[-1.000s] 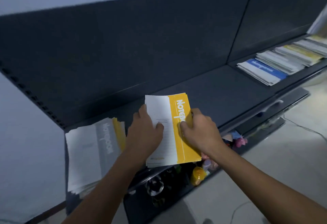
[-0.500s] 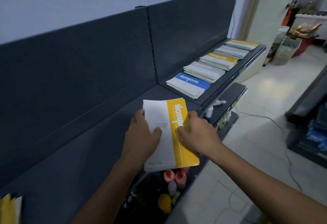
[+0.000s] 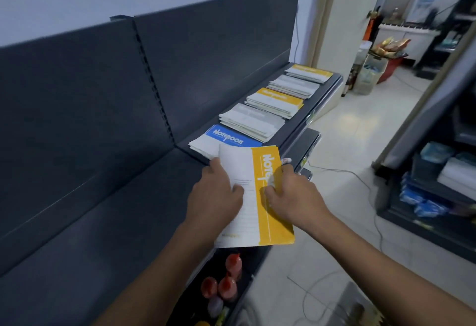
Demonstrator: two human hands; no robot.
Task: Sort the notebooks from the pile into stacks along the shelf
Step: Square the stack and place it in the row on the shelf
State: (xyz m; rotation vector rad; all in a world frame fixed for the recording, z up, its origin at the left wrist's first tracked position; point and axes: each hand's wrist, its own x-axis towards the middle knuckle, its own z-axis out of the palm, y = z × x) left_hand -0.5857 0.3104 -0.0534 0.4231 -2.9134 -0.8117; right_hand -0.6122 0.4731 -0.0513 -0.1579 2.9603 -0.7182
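You grip the yellow-banded notebook (image 3: 253, 194) in both hands, left hand (image 3: 215, 194) and right hand (image 3: 296, 196), long axis pointing ahead; the nearer yellow-topped stack (image 3: 274, 101) lies ahead-right along the shelf (image 3: 128, 209), nearer your right.

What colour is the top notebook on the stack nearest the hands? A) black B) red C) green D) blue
D: the nearest stack on the shelf is topped by a blue cover reading "Notebook", just beyond the yellow notebook that both hands hold.
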